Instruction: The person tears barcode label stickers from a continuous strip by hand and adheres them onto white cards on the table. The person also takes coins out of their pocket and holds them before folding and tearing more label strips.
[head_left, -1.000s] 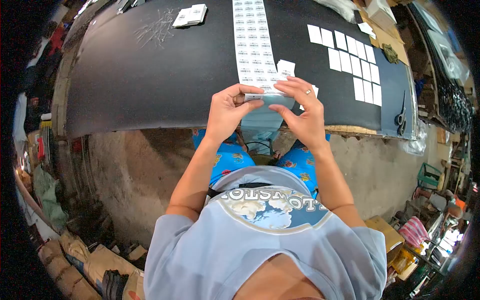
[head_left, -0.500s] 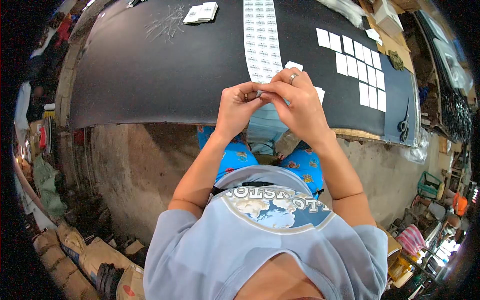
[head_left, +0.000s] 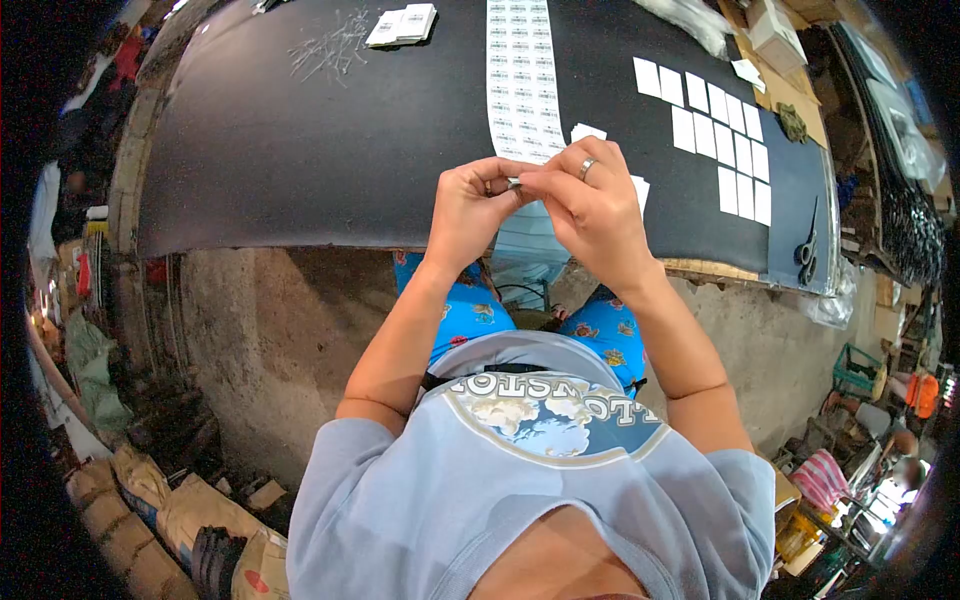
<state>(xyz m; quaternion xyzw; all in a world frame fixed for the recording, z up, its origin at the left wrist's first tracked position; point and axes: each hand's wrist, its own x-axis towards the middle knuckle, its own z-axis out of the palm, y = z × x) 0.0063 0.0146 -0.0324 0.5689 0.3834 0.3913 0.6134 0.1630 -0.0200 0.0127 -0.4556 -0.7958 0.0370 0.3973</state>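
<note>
Above the table's near edge, my left hand (head_left: 470,212) and my right hand (head_left: 592,205) meet with fingertips pinched together. Between them shows a small whitish and dark bit (head_left: 514,184), mostly covered by the fingers and too small to name. A long strip of printed labels (head_left: 522,80) runs down the table to just behind my fingers. Below my hands hangs a pale bluish, see-through strip (head_left: 528,245); whether it joins the label strip is hidden. White cards (head_left: 588,131) lie partly behind my right hand, which wears a ring.
Rows of white cards (head_left: 713,138) lie on the right of the black table (head_left: 300,170), with scissors (head_left: 808,248) near its right edge. Toward the back left are a stack of printed cards (head_left: 403,26) and a scatter of thin strings (head_left: 335,48).
My left hand has shifted slightly left and up, and my fingertips have parted a little. More of the small bit shows at the left fingertips. Cards and label strip stay about where they were.
</note>
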